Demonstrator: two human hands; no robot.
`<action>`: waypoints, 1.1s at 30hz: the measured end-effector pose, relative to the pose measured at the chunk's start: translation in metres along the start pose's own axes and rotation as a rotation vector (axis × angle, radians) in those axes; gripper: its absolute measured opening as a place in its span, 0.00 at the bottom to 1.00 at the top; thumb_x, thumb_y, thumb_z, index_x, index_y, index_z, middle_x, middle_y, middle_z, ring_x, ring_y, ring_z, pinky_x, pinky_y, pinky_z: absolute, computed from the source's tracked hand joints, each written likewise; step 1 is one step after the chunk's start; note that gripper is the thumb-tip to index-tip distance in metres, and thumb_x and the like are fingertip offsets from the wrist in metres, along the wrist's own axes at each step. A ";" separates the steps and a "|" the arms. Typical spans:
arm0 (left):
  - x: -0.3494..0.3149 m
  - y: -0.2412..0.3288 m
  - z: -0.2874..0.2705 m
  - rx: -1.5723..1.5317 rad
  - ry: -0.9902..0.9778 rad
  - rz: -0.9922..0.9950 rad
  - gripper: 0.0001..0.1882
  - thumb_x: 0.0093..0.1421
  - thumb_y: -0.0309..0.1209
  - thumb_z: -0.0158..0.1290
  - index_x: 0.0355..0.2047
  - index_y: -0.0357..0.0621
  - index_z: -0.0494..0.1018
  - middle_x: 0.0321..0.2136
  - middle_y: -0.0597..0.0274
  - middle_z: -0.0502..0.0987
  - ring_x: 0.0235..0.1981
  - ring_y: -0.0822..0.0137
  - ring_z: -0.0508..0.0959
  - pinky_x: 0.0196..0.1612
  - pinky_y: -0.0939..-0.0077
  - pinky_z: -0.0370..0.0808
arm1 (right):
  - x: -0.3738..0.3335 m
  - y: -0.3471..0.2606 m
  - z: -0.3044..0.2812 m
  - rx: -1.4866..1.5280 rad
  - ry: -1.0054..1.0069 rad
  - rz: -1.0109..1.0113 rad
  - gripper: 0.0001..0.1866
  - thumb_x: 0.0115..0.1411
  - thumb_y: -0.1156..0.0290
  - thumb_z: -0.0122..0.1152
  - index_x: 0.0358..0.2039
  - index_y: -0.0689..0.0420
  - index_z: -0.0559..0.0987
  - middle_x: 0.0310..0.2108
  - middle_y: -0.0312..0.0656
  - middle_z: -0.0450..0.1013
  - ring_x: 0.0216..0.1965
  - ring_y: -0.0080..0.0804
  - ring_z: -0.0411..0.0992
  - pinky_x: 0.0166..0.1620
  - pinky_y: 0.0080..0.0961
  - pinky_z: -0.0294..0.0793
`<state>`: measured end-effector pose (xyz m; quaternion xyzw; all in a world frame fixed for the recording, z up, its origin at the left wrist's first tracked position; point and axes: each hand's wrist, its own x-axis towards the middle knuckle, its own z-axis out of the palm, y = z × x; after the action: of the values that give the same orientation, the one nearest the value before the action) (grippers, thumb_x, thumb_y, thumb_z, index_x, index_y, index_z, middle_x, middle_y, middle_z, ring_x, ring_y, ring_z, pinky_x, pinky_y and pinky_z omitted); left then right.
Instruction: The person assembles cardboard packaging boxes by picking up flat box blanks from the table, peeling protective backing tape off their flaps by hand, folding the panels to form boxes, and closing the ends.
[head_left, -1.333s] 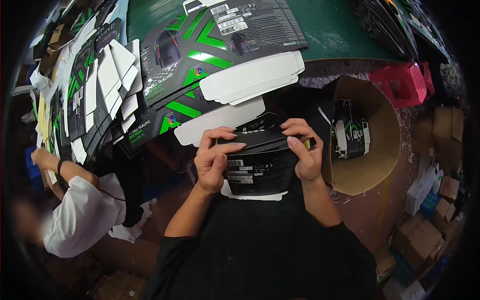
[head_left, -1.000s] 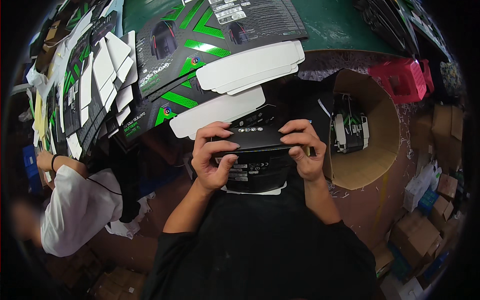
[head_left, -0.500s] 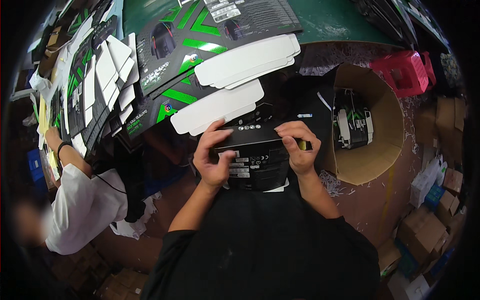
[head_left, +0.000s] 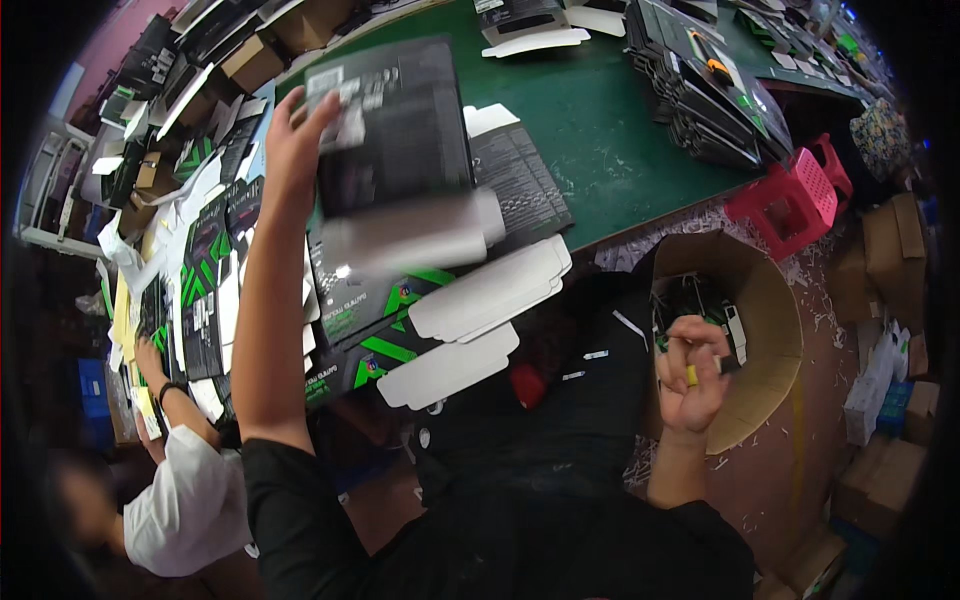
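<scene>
My left hand (head_left: 295,140) is raised over the green table, gripping the left edge of a black printed carton (head_left: 405,140). The carton is smeared by motion, and white flaps show along its near edge. Below it lie more flat black and green printed cartons (head_left: 375,318) with white flaps, overlapping at the table's near edge. Low at the right, my right hand (head_left: 690,390) is closed, its fingers curled round a small yellow-and-black object (head_left: 692,375) whose kind I cannot make out. This hand is in front of a round, open brown cardboard bin (head_left: 770,340) with black and green cartons inside.
A pink plastic stool (head_left: 785,205) stands beyond the bin. On the green table (head_left: 570,120) is a stack of black cartons (head_left: 700,85). At left, a co-worker in a white sleeve (head_left: 190,500) reaches into piled cartons. Cardboard boxes (head_left: 890,455) line the right.
The carton both hands held near my lap is gone from there. My left hand has swung up over the table with a carton; my right hand has moved right, to the bin. The view has shifted.
</scene>
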<state>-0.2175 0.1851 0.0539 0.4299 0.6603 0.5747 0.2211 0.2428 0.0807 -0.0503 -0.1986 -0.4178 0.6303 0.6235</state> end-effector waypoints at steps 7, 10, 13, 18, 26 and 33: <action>-0.022 -0.039 0.020 0.784 -0.050 0.262 0.55 0.54 0.59 0.62 0.68 0.29 0.56 0.59 0.34 0.67 0.60 0.42 0.68 0.62 0.54 0.66 | -0.007 0.014 0.001 -0.071 0.084 0.214 0.36 0.71 0.42 0.41 0.50 0.69 0.72 0.36 0.46 0.74 0.19 0.12 0.54 0.21 0.11 0.50; -0.074 -0.058 0.029 1.137 -0.254 0.210 0.58 0.49 0.64 0.64 0.65 0.30 0.59 0.57 0.35 0.67 0.59 0.38 0.67 0.62 0.49 0.65 | -0.008 0.017 -0.001 -0.192 -0.003 0.431 0.44 0.70 0.35 0.25 0.49 0.68 0.73 0.32 0.42 0.73 0.19 0.12 0.53 0.22 0.12 0.49; -0.048 -0.079 0.024 1.230 -0.299 0.049 0.60 0.35 0.66 0.70 0.58 0.32 0.67 0.52 0.41 0.71 0.57 0.42 0.68 0.59 0.53 0.68 | 0.002 0.012 0.006 -0.391 -0.139 0.518 0.46 0.71 0.35 0.21 0.48 0.68 0.75 0.29 0.39 0.73 0.19 0.12 0.52 0.23 0.14 0.51; -0.005 -0.091 0.009 1.138 -0.414 -0.113 0.48 0.29 0.57 0.77 0.43 0.35 0.74 0.45 0.48 0.75 0.51 0.47 0.73 0.52 0.57 0.72 | 0.002 0.007 0.017 -0.500 -0.163 0.402 0.43 0.72 0.37 0.27 0.46 0.67 0.77 0.27 0.38 0.73 0.20 0.11 0.53 0.24 0.13 0.51; 0.030 -0.070 -0.027 0.635 -0.478 -0.088 0.22 0.41 0.31 0.77 0.29 0.36 0.74 0.22 0.70 0.76 0.23 0.76 0.73 0.28 0.77 0.71 | 0.016 -0.021 0.045 -0.769 -0.310 0.385 0.34 0.73 0.47 0.32 0.40 0.66 0.79 0.24 0.41 0.73 0.22 0.19 0.62 0.27 0.20 0.57; 0.000 -0.017 -0.006 0.658 -0.444 0.143 0.17 0.49 0.28 0.71 0.31 0.37 0.73 0.22 0.72 0.74 0.25 0.80 0.72 0.28 0.81 0.69 | 0.031 -0.054 0.078 -1.010 -0.387 0.101 0.14 0.64 0.64 0.54 0.34 0.64 0.79 0.22 0.45 0.72 0.23 0.35 0.70 0.29 0.27 0.64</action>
<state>-0.2276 0.1819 0.0388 0.6361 0.7139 0.2397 0.1682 0.2113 0.0812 0.0448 -0.3737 -0.7656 0.4054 0.3313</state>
